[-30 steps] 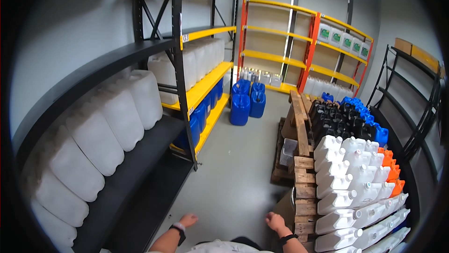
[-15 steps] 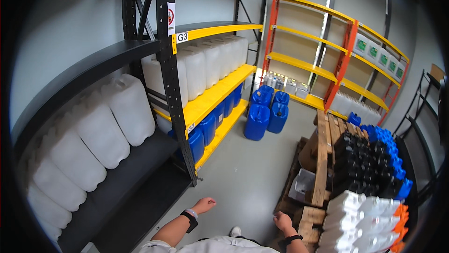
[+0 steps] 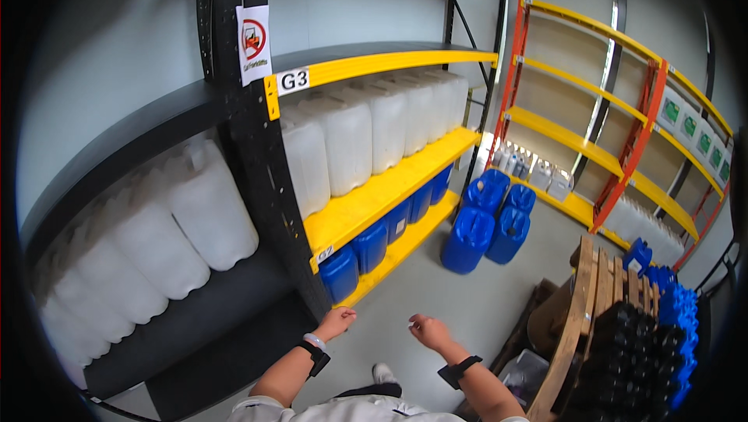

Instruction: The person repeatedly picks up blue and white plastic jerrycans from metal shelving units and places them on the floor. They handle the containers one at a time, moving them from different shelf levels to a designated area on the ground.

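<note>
- The person's left hand (image 3: 335, 324), just left of six o'clock in the view, holds nothing visible; its fingers are loosely curled, and I cannot tell whether they press against the palm.
- It overlaps the foot of the black post (image 3: 276, 188) in the view; whether it touches cannot be told.
- The right hand (image 3: 430, 332), between five and six o'clock, also looks bare; its fingers bend inward, and how tightly cannot be told.
- The two hands are apart, a black band on each wrist.
- Nearest the left hand, close to seven o'clock, blue shelf jugs (image 3: 340, 274) stand in a row on the low yellow shelf (image 3: 405, 242).
- Beyond the right hand, at four o'clock, blue floor jugs (image 3: 467, 243) stand grouped upright, well apart from it.
- Toward eleven o'clock, large white jugs (image 3: 348, 145) line the upper yellow shelf (image 3: 389, 188).
- Between eight and nine o'clock, more whitish jugs (image 3: 148, 258) lean along a black shelf (image 3: 226, 305).
- Farther out at four o'clock are a wooden pallet (image 3: 580, 313) and black jugs (image 3: 623, 360).
- A pale shoe (image 3: 383, 375) shows at six o'clock.
</note>
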The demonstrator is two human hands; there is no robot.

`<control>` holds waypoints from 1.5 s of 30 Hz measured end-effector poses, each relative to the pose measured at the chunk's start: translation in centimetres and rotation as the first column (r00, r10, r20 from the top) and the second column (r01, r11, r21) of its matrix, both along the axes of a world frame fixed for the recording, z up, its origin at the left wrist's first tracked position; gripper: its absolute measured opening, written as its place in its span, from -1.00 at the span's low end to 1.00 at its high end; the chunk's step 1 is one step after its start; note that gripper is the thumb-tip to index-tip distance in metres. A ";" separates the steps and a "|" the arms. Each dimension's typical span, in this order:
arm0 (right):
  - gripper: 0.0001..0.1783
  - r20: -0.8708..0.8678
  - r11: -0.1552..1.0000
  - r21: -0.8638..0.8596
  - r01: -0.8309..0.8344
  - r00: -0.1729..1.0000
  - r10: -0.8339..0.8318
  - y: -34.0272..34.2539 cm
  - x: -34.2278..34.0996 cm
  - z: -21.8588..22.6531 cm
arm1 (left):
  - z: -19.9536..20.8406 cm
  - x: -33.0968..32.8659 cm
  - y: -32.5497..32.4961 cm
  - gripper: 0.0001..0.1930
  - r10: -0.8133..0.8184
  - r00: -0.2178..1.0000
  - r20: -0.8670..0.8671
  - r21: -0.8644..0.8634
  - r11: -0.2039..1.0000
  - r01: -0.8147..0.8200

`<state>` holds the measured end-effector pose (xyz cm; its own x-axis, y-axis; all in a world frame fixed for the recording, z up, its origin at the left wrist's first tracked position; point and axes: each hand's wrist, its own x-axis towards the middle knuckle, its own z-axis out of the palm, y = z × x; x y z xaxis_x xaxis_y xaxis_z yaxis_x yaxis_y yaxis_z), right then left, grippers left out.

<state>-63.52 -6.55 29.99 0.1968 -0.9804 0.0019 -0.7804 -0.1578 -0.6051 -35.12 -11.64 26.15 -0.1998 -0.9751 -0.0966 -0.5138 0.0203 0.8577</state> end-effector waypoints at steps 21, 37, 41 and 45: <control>-0.81 0.103 0.710 -0.537 -0.456 0.799 0.592 -44.1 8.8 16.1 | 22.6 -0.2 -34.2 -0.70 0.756 0.634 -0.161 -0.844 0.227 -0.485; -0.56 0.368 0.659 -0.473 -0.585 0.548 0.751 -55.9 31.0 30.7 | 29.0 7.7 -44.1 -0.55 0.944 -0.047 0.327 -0.772 0.238 -0.590; -0.55 0.379 0.565 -0.548 -0.616 0.419 0.825 -57.7 32.8 29.6 | 29.7 6.9 -44.5 -0.33 0.899 -0.089 0.430 -0.683 0.259 -0.683; -0.53 0.359 0.473 -0.592 -0.653 0.312 0.880 -58.7 33.5 28.2 | 29.8 6.2 -43.7 -0.45 0.915 -0.038 0.401 -0.652 0.256 -0.714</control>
<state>-30.04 -65.21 58.19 0.6998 -0.2905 0.6526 0.2777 -0.7311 -0.6232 -28.94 -55.33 55.92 0.7713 -0.4023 0.4931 -0.5946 -0.7318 0.3330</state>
